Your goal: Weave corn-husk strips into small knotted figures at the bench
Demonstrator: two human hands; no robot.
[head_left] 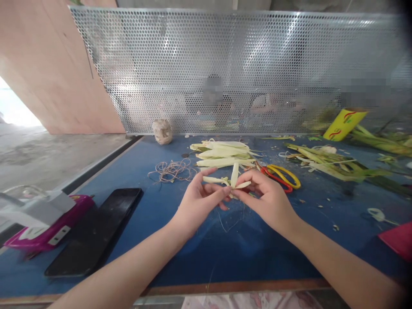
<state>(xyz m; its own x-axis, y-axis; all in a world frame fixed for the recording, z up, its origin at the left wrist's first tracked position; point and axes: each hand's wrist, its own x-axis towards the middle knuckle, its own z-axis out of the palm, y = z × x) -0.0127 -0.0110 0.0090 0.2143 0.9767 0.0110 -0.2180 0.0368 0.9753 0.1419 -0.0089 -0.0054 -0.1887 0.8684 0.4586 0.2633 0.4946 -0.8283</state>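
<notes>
My left hand [202, 195] is closed, its thumb and fingers pinching the middle of a small bunch of pale green leaf strips [234, 174]. From the other side my right hand [265, 195] pinches the same bunch near its base. One strip stands upright, and others point out left and right. The fingers hide the join between them. Just beyond my hands lies a pile of wider pale leaf pieces [225, 153]. Scissors [283, 178] with one red and one yellow handle lie beside my right hand.
A loose tangle of thin cord [172, 171] and a whitish roll [162, 131] are at left. Nearer are a black phone [96, 231] and a magenta power strip [54, 236]. Green stalks [337, 165] and a yellow tube [344, 124] lie right. A perforated metal screen [199, 56] borders the blue table [241, 257].
</notes>
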